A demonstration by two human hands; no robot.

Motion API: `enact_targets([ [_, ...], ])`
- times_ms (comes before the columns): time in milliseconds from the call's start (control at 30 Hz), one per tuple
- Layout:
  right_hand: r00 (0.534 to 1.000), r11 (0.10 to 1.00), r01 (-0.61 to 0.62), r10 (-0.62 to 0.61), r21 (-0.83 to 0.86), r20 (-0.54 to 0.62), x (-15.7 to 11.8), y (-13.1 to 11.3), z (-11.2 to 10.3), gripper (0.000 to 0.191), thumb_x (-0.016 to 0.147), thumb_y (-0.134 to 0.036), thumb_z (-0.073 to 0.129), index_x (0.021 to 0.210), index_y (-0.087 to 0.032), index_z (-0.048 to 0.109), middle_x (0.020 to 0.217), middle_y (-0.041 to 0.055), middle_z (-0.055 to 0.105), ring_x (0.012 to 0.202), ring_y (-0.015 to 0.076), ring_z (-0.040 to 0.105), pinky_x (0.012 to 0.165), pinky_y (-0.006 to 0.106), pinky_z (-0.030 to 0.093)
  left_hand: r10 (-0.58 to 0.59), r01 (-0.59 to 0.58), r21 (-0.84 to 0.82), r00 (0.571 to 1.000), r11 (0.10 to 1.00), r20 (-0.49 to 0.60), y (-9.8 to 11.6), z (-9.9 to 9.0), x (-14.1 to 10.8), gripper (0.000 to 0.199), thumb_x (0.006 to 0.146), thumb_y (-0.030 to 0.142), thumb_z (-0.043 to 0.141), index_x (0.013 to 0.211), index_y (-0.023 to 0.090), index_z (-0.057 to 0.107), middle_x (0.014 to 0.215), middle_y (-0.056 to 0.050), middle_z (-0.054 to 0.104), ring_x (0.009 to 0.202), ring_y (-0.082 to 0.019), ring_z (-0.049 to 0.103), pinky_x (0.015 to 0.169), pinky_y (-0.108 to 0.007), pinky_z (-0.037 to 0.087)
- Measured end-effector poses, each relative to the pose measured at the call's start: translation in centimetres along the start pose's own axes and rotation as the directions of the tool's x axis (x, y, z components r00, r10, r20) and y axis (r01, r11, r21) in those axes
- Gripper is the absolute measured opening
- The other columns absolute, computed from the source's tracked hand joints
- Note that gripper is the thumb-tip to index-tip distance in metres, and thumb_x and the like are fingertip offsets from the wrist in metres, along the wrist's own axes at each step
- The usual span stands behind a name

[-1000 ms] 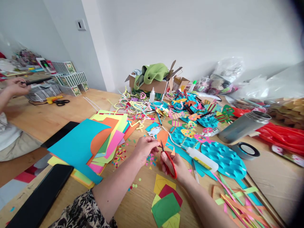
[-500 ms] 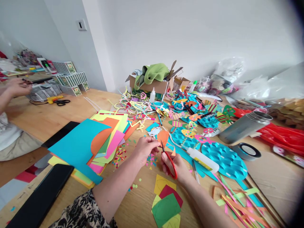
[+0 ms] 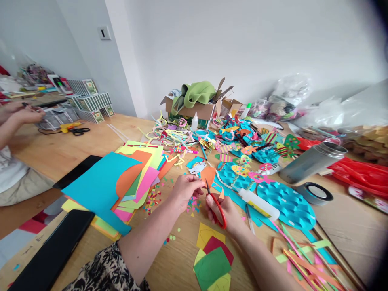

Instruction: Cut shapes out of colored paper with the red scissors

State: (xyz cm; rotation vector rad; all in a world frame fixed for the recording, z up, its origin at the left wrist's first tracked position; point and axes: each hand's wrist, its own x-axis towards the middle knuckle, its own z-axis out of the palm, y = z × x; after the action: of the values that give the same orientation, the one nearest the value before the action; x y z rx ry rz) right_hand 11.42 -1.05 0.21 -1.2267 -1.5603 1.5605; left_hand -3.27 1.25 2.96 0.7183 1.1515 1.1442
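Note:
Between finger and thumb, my left hand (image 3: 185, 190) pinches the edge of a small orange piece of paper (image 3: 208, 175). My right hand (image 3: 226, 214) is closed around the red handles of a pair of scissors (image 3: 218, 208), whose blades meet the lower edge of the orange paper. Below my hands lie green (image 3: 212, 266), red and yellow paper pieces with pencilled outlines. Tiny confetti bits (image 3: 153, 200) are scattered beside my left wrist. A white glue bottle (image 3: 259, 204) lies on its side to the right, next to a blue textured paper oval (image 3: 286, 204).
A stack of coloured paper (image 3: 100, 182) and a black phone (image 3: 54, 254) lie at left. On the right stand a metal flask (image 3: 313, 161) and a roll of grey tape (image 3: 315, 193). Decorated paper fish (image 3: 241, 170) cover the middle. Another person's hands (image 3: 22, 115) work at far left.
My hands, the scissors and the orange paper stay almost in the same place. At far left, the other person's hands have shifted slightly.

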Motion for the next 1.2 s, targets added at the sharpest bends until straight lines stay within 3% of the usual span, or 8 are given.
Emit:
enact_targets([
  [333,0.995,0.998,-0.054,0.05,0.046,0.087,0.1,0.3,0.0,0.062,0.072,-0.08,0.058,0.061,-0.02,0.049,0.043,-0.0033,0.049,0.035,0.0083,0.041,0.037,0.022,0.027,0.056,-0.056,-0.01,0.998,0.998,-0.027,0.9,-0.1,-0.3,0.037,0.06,0.045,0.08,0.076,0.016,0.065,0.065,0.003,0.054,0.055,-0.009,0.05,0.045,-0.02,0.034],
  [567,0.988,1.0,-0.004,-0.001,0.031,0.153,0.1,0.6,0.0,0.061,0.078,-0.078,0.055,0.06,-0.02,0.047,0.042,-0.0031,0.049,0.035,0.0077,0.039,0.038,0.022,0.026,0.133,-0.132,0.019,0.991,0.991,-0.03,0.3,-0.5,0.1,0.027,0.058,0.034,0.078,0.062,0.016,0.059,0.056,0.006,0.048,0.05,-0.007,0.04,0.05,-0.022,0.031],
  [733,0.986,1.0,0.02,-0.023,0.019,0.165,0.0,1.0,-0.2,0.059,0.083,-0.074,0.052,0.06,-0.019,0.048,0.044,-0.0027,0.05,0.036,0.0072,0.039,0.04,0.021,0.028,0.119,-0.121,-0.035,0.991,0.992,-0.062,0.1,-0.5,0.4,0.024,0.057,0.032,0.078,0.064,0.016,0.061,0.058,0.004,0.053,0.053,-0.008,0.046,0.053,-0.022,0.035],
  [900,0.991,0.997,-0.021,0.01,0.079,0.131,0.1,0.6,-0.2,0.06,0.079,-0.077,0.054,0.063,-0.019,0.052,0.044,-0.0032,0.05,0.036,0.008,0.041,0.039,0.021,0.029,0.089,-0.098,-0.091,0.991,0.991,-0.099,0.5,-0.4,0.2,0.024,0.053,0.029,0.079,0.065,0.016,0.063,0.058,0.003,0.056,0.052,-0.008,0.049,0.052,-0.022,0.036],
  [1033,0.997,0.992,-0.007,-0.002,0.122,0.072,-0.1,-0.2,-0.2,0.062,0.077,-0.078,0.055,0.061,-0.018,0.052,0.044,-0.0025,0.051,0.035,0.0076,0.041,0.038,0.021,0.028,0.063,-0.071,-0.117,0.996,0.991,-0.071,0.7,-0.4,0.0,0.025,0.051,0.027,0.079,0.068,0.014,0.065,0.061,0.001,0.06,0.053,-0.008,0.05,0.052,-0.022,0.037],
  [1200,0.996,0.985,0.011,-0.027,0.174,0.086,-0.3,-0.7,-0.3,0.062,0.082,-0.076,0.051,0.058,-0.018,0.055,0.042,-0.0019,0.051,0.034,0.0068,0.038,0.037,0.021,0.024,0.051,-0.053,-0.118,0.999,0.992,-0.015,0.6,-0.4,0.1,0.026,0.049,0.023,0.079,0.069,0.013,0.066,0.062,0.001,0.062,0.052,-0.007,0.05,0.052,-0.022,0.037],
])
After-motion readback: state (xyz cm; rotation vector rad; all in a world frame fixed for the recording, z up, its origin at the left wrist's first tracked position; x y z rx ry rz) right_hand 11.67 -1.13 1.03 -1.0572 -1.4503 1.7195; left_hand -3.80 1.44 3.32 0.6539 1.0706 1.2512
